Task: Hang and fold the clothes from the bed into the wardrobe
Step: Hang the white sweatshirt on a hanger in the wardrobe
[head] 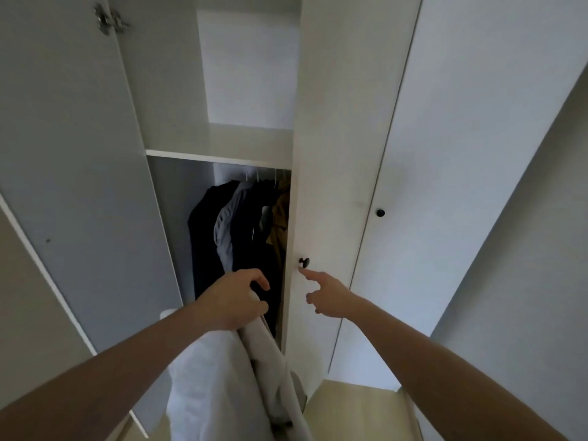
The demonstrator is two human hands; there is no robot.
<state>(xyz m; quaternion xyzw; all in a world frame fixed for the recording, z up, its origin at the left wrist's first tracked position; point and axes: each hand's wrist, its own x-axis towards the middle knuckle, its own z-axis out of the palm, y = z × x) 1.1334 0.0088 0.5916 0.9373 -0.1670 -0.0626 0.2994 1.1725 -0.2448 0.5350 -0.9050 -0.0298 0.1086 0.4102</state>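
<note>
Here we are, right up against the wardrobe (331,90), smooth white flat panels all round. The left door (73,154) stands swung wide, a metal hinge (109,19) showing near its top; the middle door (321,186) is only partly open, its small round black knob (304,262) sitting at the edge. A matching knob (380,213) marks the closed door to the right.

Inside, a bare white shelf (219,157) runs across, and under it hanging clothes (241,224) crowd together: dark garments, a pale grey one, something mustard at the right, all soft and draped.

The left hand (235,300) is curled tight round the top of a white garment (216,383), soft, creased cloth, bunched in the grip. It hangs long and limp, its length running straight down from the fist toward the pale floor (359,405), in front of the wardrobe opening.

The right hand (327,300) holds nothing: index finger stretched out, its tip just below the middle door's knob and up against the door face, the other fingers loosely bent.
</note>
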